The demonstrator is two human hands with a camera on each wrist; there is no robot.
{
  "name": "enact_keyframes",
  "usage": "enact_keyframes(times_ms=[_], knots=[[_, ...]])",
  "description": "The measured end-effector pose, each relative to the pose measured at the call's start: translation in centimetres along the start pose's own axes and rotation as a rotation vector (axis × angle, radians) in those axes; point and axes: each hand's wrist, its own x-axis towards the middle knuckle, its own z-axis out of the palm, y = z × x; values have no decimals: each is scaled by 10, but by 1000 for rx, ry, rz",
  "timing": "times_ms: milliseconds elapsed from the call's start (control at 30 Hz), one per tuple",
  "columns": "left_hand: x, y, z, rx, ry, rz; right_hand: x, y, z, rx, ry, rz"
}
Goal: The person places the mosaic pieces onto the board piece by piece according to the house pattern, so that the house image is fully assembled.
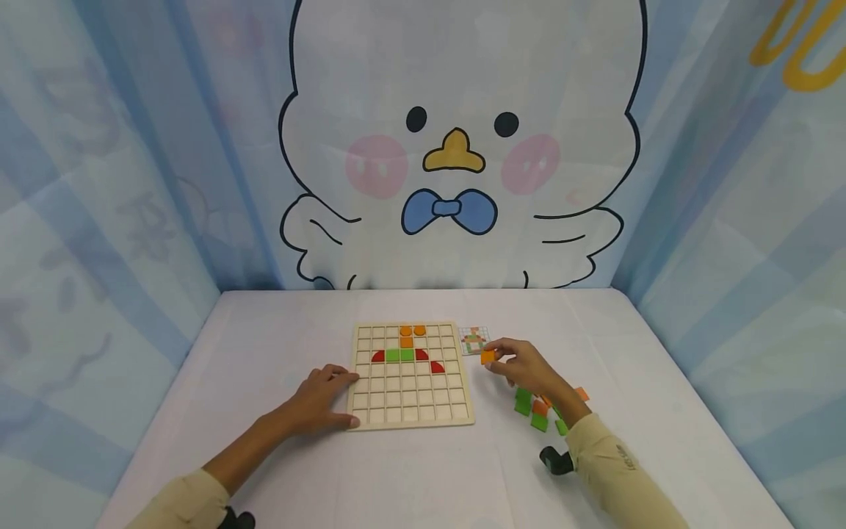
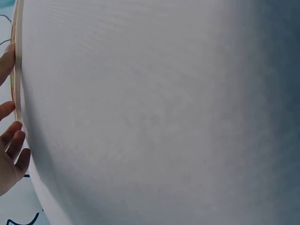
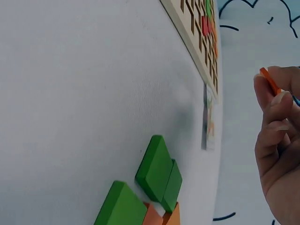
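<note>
The right hand, right of centre in the head view, pinches an orange tile between thumb and fingertips. The head view shows the tile's flat face; the right wrist view, at its right edge, shows it as a thin strip, with the other fingers curled below it.

The left hand, left of centre in the head view, holds no piece; its fingers are spread, thumb well apart, touching the left edge of a wooden board. The left wrist view shows the board only as a thin edge at upper left, with fingertips against it.

Only the head view lays out the board's grid: two orange rounds at the top, an orange square beneath, then two green squares between red pieces, with another red one lower right. A picture card lies just beside the board's upper right corner.

Farther right, loose green tiles and orange ones lie partly behind the right forearm; the right wrist view, bottom centre, reveals the green ones' thick sides.
</note>
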Motion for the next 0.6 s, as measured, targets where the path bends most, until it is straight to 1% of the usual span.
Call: enact_keyframes(times_ms=[67,167,233,400,600], knots=[[0,-1,0,3,-3,4,1,-3,5,39,-11,-10],[0,-3,0,7,1,9,5,-6,13,80,-32,-44],[-1,-4,-1,7,5,12,7,-9,18,125,-48,-64],[-1,-3,-2,-9,7,19,11,-16,28,245,-72,-61],[0,-3,-1,-23,4,16,18,-22,38,256,-90,-54]])
